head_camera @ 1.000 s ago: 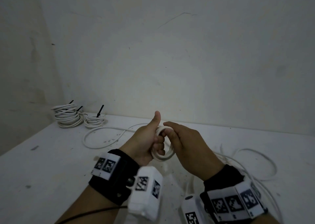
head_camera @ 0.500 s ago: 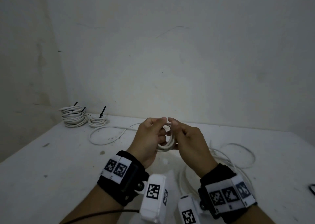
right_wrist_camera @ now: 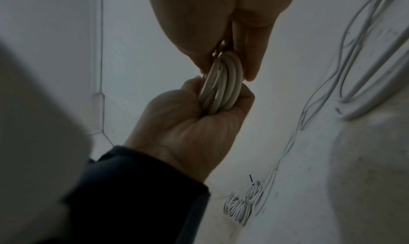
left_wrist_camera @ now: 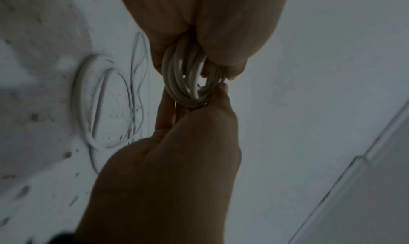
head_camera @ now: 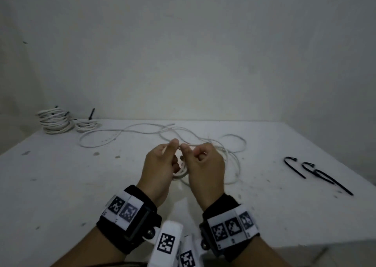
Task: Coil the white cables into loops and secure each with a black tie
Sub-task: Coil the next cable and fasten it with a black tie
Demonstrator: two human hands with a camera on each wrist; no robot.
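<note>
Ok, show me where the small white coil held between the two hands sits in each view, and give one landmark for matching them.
Head: the coil is at centre, mostly hidden between the left hand and right hand.
Left wrist: upper centre, between both hands.
Right wrist: upper centre, between both hands.
Shared landmark: the loose white cable on the table.

You're working in dim, flat light here — no hard shadows anywhere on the table (head_camera: 61, 185), just a soft grey cast and a faint glow on the wall (head_camera: 183, 53) straight ahead. Your head view bends at the edges, the table's far rim bowing with the wide lens. Down at your wrists it gets murkier: your left hand (left_wrist_camera: 159, 186) reads as a dark, grainy silhouette against the pale wall, and your right hand (right_wrist_camera: 212, 17) is dusky too. The corners smear — a pale blur fills the lower left of your right wrist view.
</note>
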